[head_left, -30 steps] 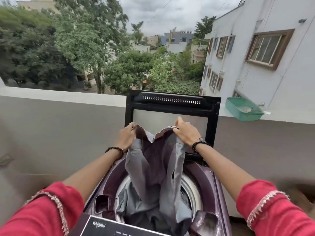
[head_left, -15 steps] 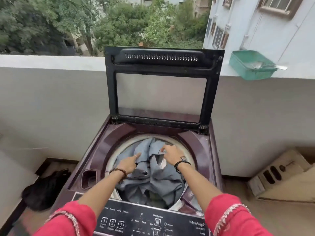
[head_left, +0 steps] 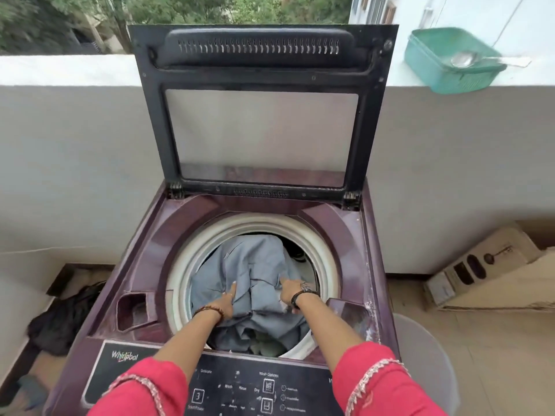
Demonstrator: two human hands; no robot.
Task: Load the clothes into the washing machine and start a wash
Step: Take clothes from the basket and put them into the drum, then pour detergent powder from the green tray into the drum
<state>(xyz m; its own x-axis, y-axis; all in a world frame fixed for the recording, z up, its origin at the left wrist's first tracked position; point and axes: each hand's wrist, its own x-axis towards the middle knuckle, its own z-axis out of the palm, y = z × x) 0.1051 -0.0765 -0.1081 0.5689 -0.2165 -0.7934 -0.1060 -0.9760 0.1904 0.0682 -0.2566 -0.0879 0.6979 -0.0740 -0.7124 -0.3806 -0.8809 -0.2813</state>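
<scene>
Washing machine: a maroon top-loading Whirlpool washing machine (head_left: 168, 244) stood against a balcony wall, its lid (head_left: 261, 106) propped upright so the drum (head_left: 326, 250) was open for loading.
Clothes: a grey garment (head_left: 255, 271) lay bunched inside the drum, filling most of the opening, with greenish fabric showing under its near edge.
Left hand: the left hand (head_left: 226, 303) lay on the grey cloth, fingers extended and released, apparently pressing it down.
Right hand: the right hand (head_left: 288, 291) reached in beside it; its fingers sank into a fold, so pinching or pushing could not be told.
Control panel: the control panel (head_left: 264, 385) sat nearest the person, untouched; starting the wash was not yet done.
Nearby: dark clothing (head_left: 60, 319) lay on the floor to the left.
</scene>
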